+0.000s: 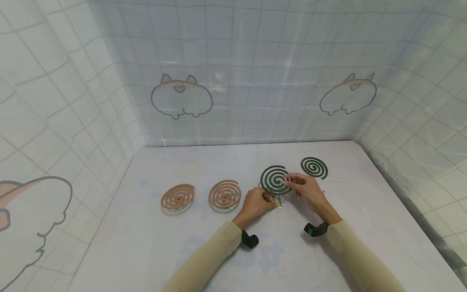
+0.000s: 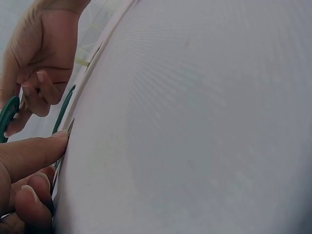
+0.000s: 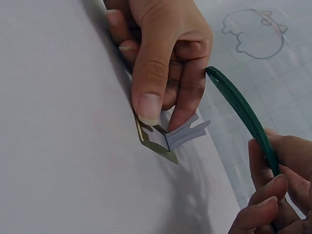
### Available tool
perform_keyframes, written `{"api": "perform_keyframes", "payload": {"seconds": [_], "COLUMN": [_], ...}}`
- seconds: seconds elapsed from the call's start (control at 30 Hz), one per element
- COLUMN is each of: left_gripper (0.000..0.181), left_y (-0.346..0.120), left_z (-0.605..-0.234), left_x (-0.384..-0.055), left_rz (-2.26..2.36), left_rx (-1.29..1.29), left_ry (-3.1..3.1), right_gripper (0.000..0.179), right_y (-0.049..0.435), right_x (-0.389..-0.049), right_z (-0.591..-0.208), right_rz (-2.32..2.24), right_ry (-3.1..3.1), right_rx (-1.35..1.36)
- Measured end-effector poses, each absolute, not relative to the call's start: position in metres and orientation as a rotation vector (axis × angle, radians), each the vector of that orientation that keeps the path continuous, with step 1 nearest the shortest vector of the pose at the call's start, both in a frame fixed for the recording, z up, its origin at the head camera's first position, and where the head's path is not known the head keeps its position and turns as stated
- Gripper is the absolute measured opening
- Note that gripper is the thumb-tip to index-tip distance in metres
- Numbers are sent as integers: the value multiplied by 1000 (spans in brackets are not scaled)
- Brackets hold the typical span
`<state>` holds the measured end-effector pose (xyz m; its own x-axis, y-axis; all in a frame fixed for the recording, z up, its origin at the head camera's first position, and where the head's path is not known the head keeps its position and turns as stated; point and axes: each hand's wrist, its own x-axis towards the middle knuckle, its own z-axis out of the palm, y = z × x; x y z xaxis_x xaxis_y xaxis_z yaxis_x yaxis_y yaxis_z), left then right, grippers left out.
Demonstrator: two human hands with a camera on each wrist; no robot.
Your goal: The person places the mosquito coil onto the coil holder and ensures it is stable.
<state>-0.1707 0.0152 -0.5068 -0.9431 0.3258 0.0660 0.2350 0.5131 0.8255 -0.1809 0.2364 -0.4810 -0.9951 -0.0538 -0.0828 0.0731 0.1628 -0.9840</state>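
My right hand (image 1: 310, 190) pinches a dark green mosquito coil (image 1: 279, 181) by its right part, holding it tilted above the table. In the right wrist view this coil (image 3: 243, 114) appears nearly edge-on. Low at the tabletop, my left hand (image 1: 255, 205) pinches a small metal coil stand (image 3: 158, 148) between thumb and fingers. A forked tab on the stand is bent upward. The coil's near edge overlaps the left fingertips in the head view; whether it touches the stand I cannot tell.
On the left, two brown mosquito coils (image 1: 178, 197) (image 1: 225, 195) sit raised off the table. A second green coil (image 1: 313, 166) lies behind my right hand. Patterned curtain walls (image 1: 233, 73) enclose the white table (image 1: 146, 243) at back and sides.
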Motion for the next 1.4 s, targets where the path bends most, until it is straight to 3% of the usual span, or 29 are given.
{"api": "perform_keyframes", "payload": {"seconds": [0.97, 1.4], "left_gripper": [30, 26], "left_y": [13, 14], "left_z": [-509, -511], "left_x": [-169, -172], "left_rz": [1404, 1390], "left_rx": [505, 518], "left_ry": [2700, 2701], "right_gripper": [47, 42], "right_y": [242, 240], "right_x": [-156, -155], "right_z": [-489, -494], "right_rz": [-1935, -1918], "right_ry": [2263, 2284], "right_rx": [-21, -24]}}
